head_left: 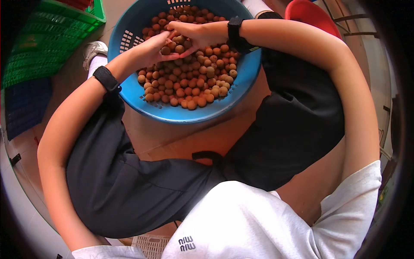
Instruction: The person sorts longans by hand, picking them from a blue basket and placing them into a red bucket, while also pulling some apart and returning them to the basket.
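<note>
A large blue plastic basket (185, 115) with slotted sides stands between my legs, heaped with small round brown longans (179, 83). My left hand (156, 48) reaches in from the left and my right hand (196, 35) from the right. Together they form a cup, fingertips meeting at the far and near sides. Several longans (178, 48) lie gathered between the two palms, just over the heap. Black bands circle both of my wrists.
Green plastic crates (47, 41) stand at the upper left, with a dark blue crate (28, 105) below them. A red plastic stool or tub (311, 16) is at the upper right. Near the bottom edge is a pale woven basket (151, 247).
</note>
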A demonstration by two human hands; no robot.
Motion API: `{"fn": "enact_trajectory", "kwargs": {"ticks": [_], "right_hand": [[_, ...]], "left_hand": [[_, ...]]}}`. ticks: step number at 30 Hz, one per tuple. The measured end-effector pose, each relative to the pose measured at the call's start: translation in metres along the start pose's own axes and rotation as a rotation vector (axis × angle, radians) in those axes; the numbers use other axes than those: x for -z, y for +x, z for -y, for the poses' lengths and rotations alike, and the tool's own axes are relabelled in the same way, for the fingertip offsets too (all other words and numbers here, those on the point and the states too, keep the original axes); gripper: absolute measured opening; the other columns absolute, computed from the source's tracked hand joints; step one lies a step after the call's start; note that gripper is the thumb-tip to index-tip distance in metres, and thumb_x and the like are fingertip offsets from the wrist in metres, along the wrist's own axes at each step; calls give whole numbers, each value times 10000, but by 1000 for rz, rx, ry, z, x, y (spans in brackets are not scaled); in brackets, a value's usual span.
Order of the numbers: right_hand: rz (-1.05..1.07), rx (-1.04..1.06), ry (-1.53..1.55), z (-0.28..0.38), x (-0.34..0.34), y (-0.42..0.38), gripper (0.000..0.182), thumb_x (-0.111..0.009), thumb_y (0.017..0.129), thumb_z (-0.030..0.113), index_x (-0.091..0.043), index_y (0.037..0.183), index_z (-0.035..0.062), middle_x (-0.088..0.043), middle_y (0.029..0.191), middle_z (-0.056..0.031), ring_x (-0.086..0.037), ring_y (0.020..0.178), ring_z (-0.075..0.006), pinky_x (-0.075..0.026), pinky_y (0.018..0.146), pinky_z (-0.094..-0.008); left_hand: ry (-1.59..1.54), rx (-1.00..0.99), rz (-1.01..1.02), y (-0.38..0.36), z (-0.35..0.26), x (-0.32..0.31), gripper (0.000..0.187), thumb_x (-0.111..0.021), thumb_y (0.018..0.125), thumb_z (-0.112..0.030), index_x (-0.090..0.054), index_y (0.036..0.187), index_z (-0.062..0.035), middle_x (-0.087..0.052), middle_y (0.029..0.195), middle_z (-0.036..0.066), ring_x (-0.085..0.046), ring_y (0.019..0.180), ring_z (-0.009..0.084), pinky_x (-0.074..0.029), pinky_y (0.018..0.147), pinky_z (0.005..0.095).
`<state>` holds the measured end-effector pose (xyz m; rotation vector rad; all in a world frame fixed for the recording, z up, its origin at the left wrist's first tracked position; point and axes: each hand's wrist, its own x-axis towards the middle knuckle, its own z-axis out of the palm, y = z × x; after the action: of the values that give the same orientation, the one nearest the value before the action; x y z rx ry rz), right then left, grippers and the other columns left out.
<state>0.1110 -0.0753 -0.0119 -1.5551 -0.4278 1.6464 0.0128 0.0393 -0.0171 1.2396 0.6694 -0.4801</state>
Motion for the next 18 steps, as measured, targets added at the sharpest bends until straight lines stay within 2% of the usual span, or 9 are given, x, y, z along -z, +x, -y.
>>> {"fn": "enact_trajectory", "kwargs": {"ticks": [2,4,7,9,11,12,15,16,18], "right_hand": [[22,10,20,3,3,-3,476,-349,858,346,-318,1191,8,-423,1164,-138,-463,1047,-218,-487,830,-350],[107,433,-555,-13,28,15,462,-372,864,349,-305,1215,56,-401,1194,-127,-446,1066,-217,-471,850,-348],[144,284,-550,-11,31,23,504,-449,859,321,-262,1265,90,-356,1236,-131,-377,1129,-249,-397,915,-433],[160,-152,-197,2,26,25,529,-467,858,288,-237,1291,89,-332,1260,-139,-344,1157,-272,-365,932,-476],[329,160,-527,1,31,24,583,-405,874,379,-155,1343,139,-248,1329,-144,-258,1229,-308,-366,921,-508],[263,-28,-400,2,33,25,590,-376,877,415,-138,1350,155,-229,1343,-141,-239,1242,-314,-368,921,-504],[287,-47,-474,11,24,2,680,-246,844,582,-132,1360,155,-201,1370,-137,-199,1269,-329,-361,928,-497],[247,-125,-415,14,20,-1,693,-234,837,597,-133,1360,153,-200,1373,-130,-205,1266,-330,-359,930,-495],[515,-386,-296,23,31,12,732,-233,814,636,-160,1362,157,-263,1356,-95,-254,1248,-305,-373,910,-460]], "left_hand": [[65,30,28,2,0,1,306,-369,910,-357,-426,1066,-99,-426,1022,18,-444,933,120,-467,816,291],[123,47,88,2,-2,4,263,-408,902,-337,-436,1041,-116,-423,1004,7,-434,911,98,-454,771,271],[160,37,-16,-9,-12,-4,247,-402,900,-335,-450,1011,-120,-426,973,4,-428,889,92,-436,730,264],[220,20,39,-3,-14,7,227,-384,891,-309,-487,965,-120,-451,880,-19,-421,751,77,-409,674,248],[274,32,104,-5,-20,10,223,-373,885,-294,-505,940,-124,-457,832,-34,-406,684,66,-400,656,241],[274,14,46,-5,-18,7,221,-384,877,-292,-518,913,-120,-448,762,-41,-391,617,59,-379,585,224],[354,-2,0,-9,-19,7,241,-391,869,-312,-520,904,-112,-435,727,-34,-390,604,57,-351,523,216],[402,9,11,-11,-20,8,285,-395,855,-363,-518,886,-108,-430,706,-37,-388,582,62,-318,483,213],[468,38,40,-14,-22,9,326,-392,858,-395,-527,912,-103,-461,785,-17,-422,702,93,-371,611,283]]}}
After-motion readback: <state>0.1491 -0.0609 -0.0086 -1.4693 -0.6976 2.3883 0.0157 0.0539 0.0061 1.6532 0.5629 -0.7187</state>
